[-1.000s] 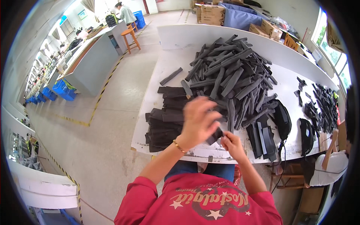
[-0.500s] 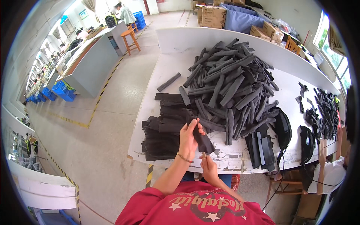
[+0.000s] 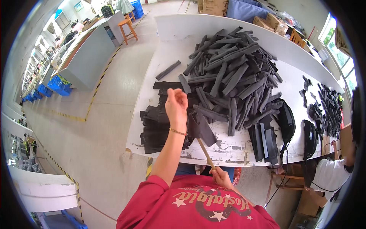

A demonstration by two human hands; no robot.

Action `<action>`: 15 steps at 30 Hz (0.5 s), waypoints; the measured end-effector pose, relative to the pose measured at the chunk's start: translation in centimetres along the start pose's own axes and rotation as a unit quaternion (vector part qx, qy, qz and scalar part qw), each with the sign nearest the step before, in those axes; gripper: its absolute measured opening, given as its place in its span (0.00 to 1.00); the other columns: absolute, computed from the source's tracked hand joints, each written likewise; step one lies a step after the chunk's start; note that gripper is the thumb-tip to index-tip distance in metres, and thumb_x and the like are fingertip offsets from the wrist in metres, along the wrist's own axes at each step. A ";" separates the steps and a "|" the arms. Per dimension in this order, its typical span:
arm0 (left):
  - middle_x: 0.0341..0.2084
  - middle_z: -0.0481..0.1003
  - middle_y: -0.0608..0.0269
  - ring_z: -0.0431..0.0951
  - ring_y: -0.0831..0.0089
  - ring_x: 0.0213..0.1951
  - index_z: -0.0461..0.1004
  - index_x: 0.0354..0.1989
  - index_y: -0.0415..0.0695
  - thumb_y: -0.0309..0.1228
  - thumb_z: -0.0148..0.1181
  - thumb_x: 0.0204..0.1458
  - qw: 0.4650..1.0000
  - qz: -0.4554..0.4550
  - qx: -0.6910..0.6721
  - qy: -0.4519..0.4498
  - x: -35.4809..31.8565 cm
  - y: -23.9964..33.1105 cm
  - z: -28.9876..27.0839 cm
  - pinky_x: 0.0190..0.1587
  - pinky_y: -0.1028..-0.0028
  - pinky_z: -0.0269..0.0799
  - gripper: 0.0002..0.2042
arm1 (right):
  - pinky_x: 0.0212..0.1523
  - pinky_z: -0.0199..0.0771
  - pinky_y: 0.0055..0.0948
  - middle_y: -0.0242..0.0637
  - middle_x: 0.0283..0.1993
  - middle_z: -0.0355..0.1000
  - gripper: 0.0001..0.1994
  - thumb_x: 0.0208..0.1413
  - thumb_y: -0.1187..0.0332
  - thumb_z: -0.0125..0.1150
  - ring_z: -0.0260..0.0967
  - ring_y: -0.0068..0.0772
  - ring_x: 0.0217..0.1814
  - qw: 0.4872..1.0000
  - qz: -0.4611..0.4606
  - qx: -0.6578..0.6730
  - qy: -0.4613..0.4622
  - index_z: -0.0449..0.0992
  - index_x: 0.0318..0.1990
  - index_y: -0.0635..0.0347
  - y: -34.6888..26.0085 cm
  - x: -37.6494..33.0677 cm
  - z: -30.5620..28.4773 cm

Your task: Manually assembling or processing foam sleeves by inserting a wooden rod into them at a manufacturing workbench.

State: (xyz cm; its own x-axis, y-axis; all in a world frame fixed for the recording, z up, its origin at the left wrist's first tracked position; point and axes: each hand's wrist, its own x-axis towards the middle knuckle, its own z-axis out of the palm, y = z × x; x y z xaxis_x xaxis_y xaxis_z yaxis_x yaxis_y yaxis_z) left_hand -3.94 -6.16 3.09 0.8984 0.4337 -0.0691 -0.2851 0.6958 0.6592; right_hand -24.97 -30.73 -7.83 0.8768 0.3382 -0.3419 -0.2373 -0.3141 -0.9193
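Observation:
My right hand grips the lower end of a thin wooden stick near the table's front edge. The stick slants up to the left, and its upper end runs into or under a dark fabric piece; which of the two is hidden. My left hand is raised over a stack of flat black fabric pieces, its fingers loosely curled and apart from the stick, with nothing visible in them. Beyond the hands lies a big heap of dark grey fabric tubes. One loose tube rests left of it.
The white table has a raised board along its back. On the right are flat dark strips, two black pouches and a pile of small dark pieces. A co-worker sits at the right.
My left hand has let go of the dark fabric piece and moved up and left. My right hand has moved down, showing more of the stick. The whole view has shifted slightly.

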 end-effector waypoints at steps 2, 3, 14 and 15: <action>0.41 0.70 0.57 0.72 0.69 0.41 0.65 0.49 0.38 0.46 0.46 0.60 0.999 0.043 0.012 0.031 -0.9 -0.8 -0.8 0.43 0.72 0.67 0.22 | 0.23 0.64 0.25 0.31 0.19 0.63 0.10 0.63 0.66 0.47 0.60 0.18 0.22 0.999 -0.034 -0.005 0.012 0.72 0.35 0.61 -0.8 0.5 -0.3; 0.45 0.69 0.58 0.71 0.71 0.44 0.65 0.51 0.39 0.46 0.46 0.60 0.998 0.047 0.022 0.040 -2.1 -2.0 -1.9 0.46 0.72 0.67 0.22 | 0.21 0.59 0.22 0.27 0.18 0.60 0.11 0.64 0.66 0.46 0.56 0.16 0.20 0.999 -0.041 0.000 0.016 0.71 0.35 0.62 -2.1 0.6 -0.5; 0.08 0.56 0.75 0.50 0.85 0.08 0.70 0.27 0.44 0.37 0.53 0.58 0.968 -0.246 0.001 -0.049 -3.6 -2.7 -1.1 0.09 0.81 0.44 0.11 | 0.23 0.56 0.18 0.22 0.21 0.59 0.12 0.65 0.63 0.44 0.54 0.14 0.22 0.993 0.044 0.086 -0.070 0.70 0.37 0.61 -4.8 -1.1 -1.3; 0.08 0.54 0.76 0.50 0.85 0.08 0.69 0.27 0.45 0.38 0.53 0.58 0.964 -0.259 -0.043 -0.028 -3.0 -2.8 -1.2 0.09 0.81 0.43 0.12 | 0.23 0.56 0.18 0.22 0.22 0.59 0.12 0.66 0.63 0.44 0.54 0.13 0.22 0.981 0.095 0.135 -0.105 0.70 0.37 0.61 -4.8 -1.6 -1.9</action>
State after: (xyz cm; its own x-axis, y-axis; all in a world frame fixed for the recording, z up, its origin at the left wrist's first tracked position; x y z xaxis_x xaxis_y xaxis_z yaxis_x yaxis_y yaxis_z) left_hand -6.21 -8.71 0.58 0.9438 -0.0159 -0.3302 0.1831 0.8568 0.4821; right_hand -24.42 -31.48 -2.53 0.7066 0.4808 -0.5191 -0.5158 -0.1523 -0.8431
